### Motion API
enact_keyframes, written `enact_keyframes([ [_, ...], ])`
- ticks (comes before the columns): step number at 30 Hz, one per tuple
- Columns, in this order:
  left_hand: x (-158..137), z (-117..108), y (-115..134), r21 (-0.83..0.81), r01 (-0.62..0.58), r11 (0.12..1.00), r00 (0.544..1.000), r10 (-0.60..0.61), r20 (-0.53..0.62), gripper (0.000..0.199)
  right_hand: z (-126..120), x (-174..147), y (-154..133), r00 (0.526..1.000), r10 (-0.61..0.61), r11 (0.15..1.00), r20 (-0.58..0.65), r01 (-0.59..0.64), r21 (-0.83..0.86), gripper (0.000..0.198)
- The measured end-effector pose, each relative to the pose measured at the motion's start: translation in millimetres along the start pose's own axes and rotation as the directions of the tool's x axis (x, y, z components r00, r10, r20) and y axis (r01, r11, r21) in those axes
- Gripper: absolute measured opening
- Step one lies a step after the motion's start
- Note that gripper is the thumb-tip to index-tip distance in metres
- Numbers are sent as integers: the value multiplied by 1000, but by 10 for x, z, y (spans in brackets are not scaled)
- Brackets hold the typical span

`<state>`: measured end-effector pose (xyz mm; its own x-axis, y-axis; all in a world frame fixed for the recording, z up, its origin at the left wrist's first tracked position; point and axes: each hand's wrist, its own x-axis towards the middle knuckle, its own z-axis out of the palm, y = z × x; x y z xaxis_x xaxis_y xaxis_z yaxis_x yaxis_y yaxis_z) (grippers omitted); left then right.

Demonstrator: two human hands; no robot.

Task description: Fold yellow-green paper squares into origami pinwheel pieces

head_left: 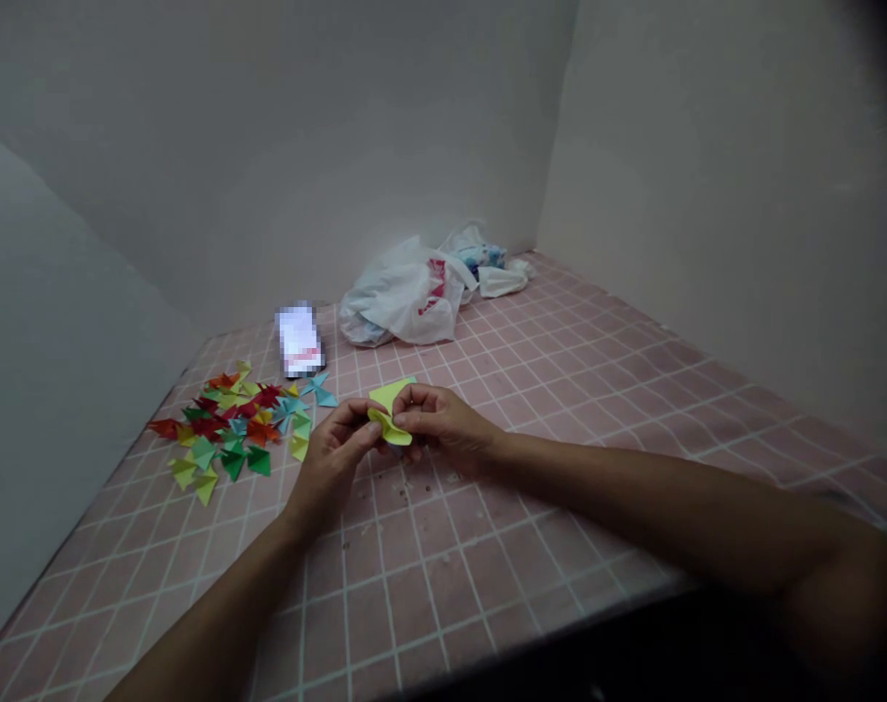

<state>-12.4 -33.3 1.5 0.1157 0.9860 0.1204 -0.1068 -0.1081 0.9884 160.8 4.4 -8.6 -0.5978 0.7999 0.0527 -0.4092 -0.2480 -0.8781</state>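
Note:
Between my two hands is a small piece of yellow origami paper [391, 429], partly folded, with a curved flap facing me. My left hand [343, 439] pinches its left side between thumb and fingers. On the right side, my right hand [443, 421] grips the same paper with its fingertips. Just behind them lies a stack of square paper [389, 392], yellow on top with a bluish-green corner showing. To the left is a pile of folded paper pieces [231, 419] in red, orange, green, yellow and light blue, pointed like small birds.
A lit phone [299, 339], its screen blurred, rests behind the pile. White plastic bags [406, 292] with red print sit at the back, beside a blue patterned packet [483, 256]. The pink tiled-pattern table [560, 361] meets grey walls at the back and right.

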Motion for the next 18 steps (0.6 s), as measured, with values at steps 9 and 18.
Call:
enact_keyframes([
  [9, 3, 57, 40, 86, -66, 994, 997, 69, -33, 22, -27, 7, 61, 999, -52, 989, 1, 51, -137, 24],
  [18, -25, 39, 26, 110, -15, 994, 1000, 14, 2, 18, 2, -7, 37, 996, -35, 984, -82, 20, -175, 28],
])
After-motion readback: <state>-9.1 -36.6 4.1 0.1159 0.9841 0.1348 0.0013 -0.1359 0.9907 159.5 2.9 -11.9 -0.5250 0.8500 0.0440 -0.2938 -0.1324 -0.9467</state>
